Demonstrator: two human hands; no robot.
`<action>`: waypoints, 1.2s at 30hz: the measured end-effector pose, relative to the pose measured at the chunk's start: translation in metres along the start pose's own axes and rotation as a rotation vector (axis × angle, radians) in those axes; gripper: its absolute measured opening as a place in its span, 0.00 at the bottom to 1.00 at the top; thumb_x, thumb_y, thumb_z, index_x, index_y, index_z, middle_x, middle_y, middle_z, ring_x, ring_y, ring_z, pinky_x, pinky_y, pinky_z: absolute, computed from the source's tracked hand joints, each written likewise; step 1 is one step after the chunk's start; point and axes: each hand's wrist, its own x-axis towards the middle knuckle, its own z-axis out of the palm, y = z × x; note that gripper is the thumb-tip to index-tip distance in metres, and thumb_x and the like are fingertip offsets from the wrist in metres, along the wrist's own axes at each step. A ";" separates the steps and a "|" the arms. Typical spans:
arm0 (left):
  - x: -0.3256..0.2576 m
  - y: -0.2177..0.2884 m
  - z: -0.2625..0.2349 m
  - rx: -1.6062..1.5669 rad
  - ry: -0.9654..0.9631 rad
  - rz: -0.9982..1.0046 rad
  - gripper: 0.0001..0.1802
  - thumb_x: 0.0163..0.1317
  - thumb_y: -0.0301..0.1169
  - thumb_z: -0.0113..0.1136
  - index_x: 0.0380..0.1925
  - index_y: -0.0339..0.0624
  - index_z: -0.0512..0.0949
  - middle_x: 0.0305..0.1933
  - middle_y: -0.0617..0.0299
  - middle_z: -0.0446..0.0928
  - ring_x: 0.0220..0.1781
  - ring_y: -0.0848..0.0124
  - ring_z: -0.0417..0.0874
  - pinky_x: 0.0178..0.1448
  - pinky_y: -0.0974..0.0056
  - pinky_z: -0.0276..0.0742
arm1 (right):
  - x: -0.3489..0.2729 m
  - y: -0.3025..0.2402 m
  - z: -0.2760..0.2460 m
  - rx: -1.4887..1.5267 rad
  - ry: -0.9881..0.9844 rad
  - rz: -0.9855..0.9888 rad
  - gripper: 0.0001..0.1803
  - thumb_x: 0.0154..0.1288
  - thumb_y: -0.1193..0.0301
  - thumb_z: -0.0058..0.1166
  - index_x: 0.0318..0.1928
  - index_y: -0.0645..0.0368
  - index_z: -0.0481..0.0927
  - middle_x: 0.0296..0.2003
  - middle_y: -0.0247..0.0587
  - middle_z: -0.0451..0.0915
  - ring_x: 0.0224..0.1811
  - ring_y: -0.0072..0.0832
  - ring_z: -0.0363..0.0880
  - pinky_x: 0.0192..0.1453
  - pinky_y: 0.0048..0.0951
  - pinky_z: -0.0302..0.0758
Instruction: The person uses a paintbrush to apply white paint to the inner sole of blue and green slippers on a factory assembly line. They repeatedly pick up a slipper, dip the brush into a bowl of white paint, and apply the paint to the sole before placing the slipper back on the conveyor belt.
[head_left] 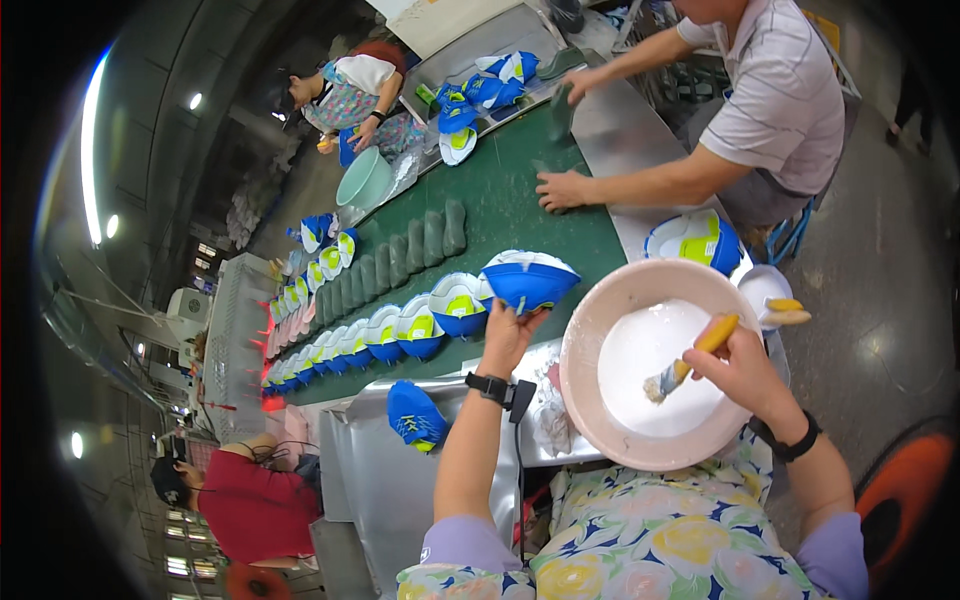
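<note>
My left hand (pixel 508 338) grips the lower edge of a blue shoe upper (pixel 530 284) with a white lining, raised at the near edge of the green belt. In my right hand (pixel 745 368) is a paintbrush (pixel 714 335) with a yellow handle. Its whitened bristles point down over the white liquid (pixel 640 345) in a large pale pink basin (pixel 582 395); whether they touch it I cannot tell. From the held upper, a row of blue and white shoe uppers (pixel 384 333) runs leftward along the green belt (pixel 505 205). A separate blue upper (pixel 416 414) lies on the metal surface by my left forearm.
Beyond that row lie dark grey shoe-shaped pieces (pixel 398 262). A co-worker (pixel 770 110) across the belt at right reaches over it with both hands; another (pixel 350 95) stands at the far side near a green basin (pixel 364 180). Right of my basin, a white container (pixel 765 290) holds yellow-handled brushes.
</note>
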 end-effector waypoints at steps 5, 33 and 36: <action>0.065 -0.054 0.010 -0.131 -0.060 -0.061 0.21 0.71 0.24 0.52 0.62 0.49 0.65 0.56 0.57 0.76 0.56 0.58 0.80 0.63 0.48 0.79 | 0.001 0.003 -0.003 -0.030 -0.019 0.052 0.11 0.62 0.71 0.64 0.36 0.64 0.75 0.29 0.43 0.83 0.29 0.25 0.84 0.33 0.22 0.78; -0.173 -0.015 -0.324 1.050 0.906 0.536 0.40 0.54 0.26 0.65 0.67 0.30 0.60 0.66 0.38 0.67 0.72 0.46 0.61 0.78 0.53 0.53 | -0.001 0.000 0.032 -0.221 -0.294 0.079 0.10 0.63 0.74 0.61 0.38 0.66 0.75 0.31 0.40 0.81 0.31 0.24 0.83 0.36 0.23 0.78; -0.176 -0.025 -0.277 0.919 0.975 0.702 0.34 0.56 0.20 0.57 0.66 0.34 0.64 0.68 0.42 0.64 0.71 0.48 0.63 0.76 0.52 0.56 | 0.002 0.000 0.034 -0.344 -0.285 0.093 0.13 0.61 0.70 0.64 0.36 0.69 0.79 0.27 0.43 0.83 0.28 0.26 0.83 0.33 0.26 0.77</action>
